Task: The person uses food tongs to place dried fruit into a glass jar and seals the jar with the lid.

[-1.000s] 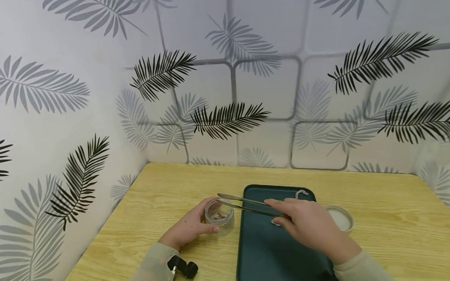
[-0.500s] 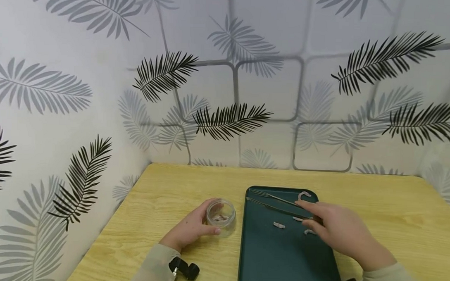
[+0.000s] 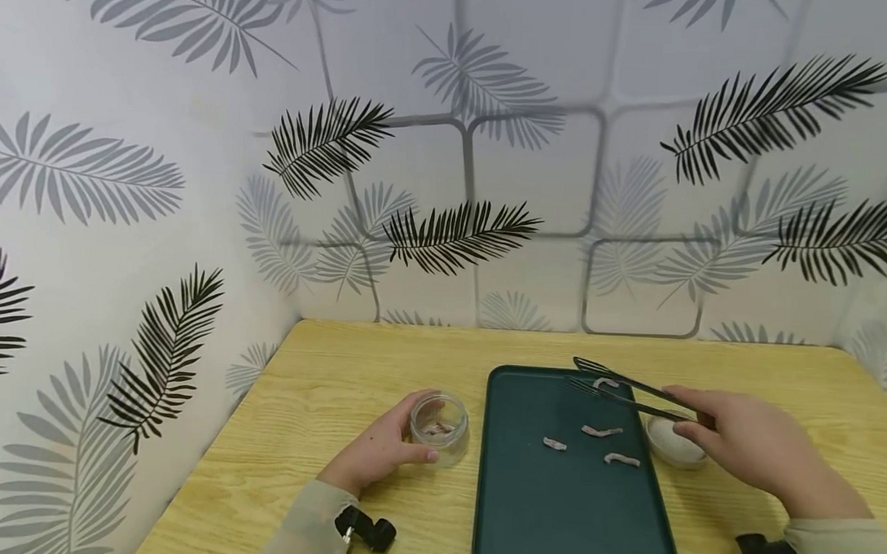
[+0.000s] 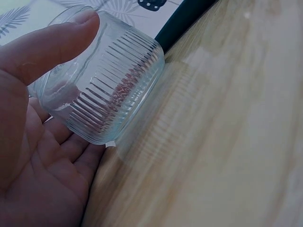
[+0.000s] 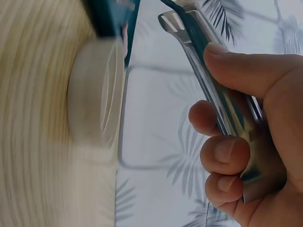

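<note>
My left hand (image 3: 379, 447) grips a clear glass jar (image 3: 450, 451) on the table, thumb and fingers round its side. In the left wrist view, the ribbed jar (image 4: 102, 80) has small reddish-brown pieces low inside. My right hand (image 3: 764, 443) holds metal tongs (image 3: 652, 391) with slotted ends. Their tips are apart over the far right of a dark green tray (image 3: 563, 513), close to a curled pinkish strip (image 3: 605, 383). Whether they touch it I cannot tell. More pinkish strips (image 3: 601, 432) lie on the tray. In the right wrist view, fingers wrap the tongs (image 5: 208, 75).
A round whitish dish or lid (image 3: 676, 442) sits against the tray's right side, partly behind the tongs and my right hand. The wooden table (image 3: 382, 356) ends at a leaf-patterned wall (image 3: 531, 288). Black camera mounts (image 3: 365, 529) are strapped at both wrists.
My right hand has carried the tongs from over the jar's mouth rightward across the tray, uncovering several strips there. The left hand and jar have stayed put.
</note>
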The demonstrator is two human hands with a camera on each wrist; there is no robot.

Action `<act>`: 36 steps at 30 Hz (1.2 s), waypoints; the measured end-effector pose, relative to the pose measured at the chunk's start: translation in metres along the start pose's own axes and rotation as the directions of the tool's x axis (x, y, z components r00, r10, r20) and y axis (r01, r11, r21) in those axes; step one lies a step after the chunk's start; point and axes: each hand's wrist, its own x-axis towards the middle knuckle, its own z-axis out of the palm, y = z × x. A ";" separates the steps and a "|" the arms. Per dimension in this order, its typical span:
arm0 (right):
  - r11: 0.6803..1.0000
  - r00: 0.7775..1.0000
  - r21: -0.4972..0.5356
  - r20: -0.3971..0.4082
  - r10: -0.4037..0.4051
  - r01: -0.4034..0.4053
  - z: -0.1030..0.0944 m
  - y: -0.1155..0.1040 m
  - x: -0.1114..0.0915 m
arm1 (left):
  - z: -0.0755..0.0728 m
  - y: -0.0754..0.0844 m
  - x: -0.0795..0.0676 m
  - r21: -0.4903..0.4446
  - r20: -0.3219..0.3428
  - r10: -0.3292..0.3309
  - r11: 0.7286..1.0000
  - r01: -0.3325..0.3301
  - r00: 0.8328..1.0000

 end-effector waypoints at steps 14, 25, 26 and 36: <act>0.996 0.991 0.006 0.097 0.093 -0.094 0.003 0.033 -0.001 | 0.000 0.000 -0.001 0.002 0.001 0.004 1.000 -0.004 1.000; 0.994 0.984 0.026 0.150 0.100 -0.105 0.011 0.033 0.001 | 0.000 0.000 0.000 -0.017 0.006 -0.002 1.000 0.002 1.000; 0.995 0.985 0.027 0.145 0.096 -0.101 0.011 0.033 0.000 | 0.000 0.000 0.000 -0.018 0.007 -0.004 1.000 0.004 1.000; 0.994 0.984 0.007 0.142 0.104 -0.106 0.011 0.035 0.000 | 0.000 0.000 -0.001 -0.018 0.001 -0.017 1.000 0.017 1.000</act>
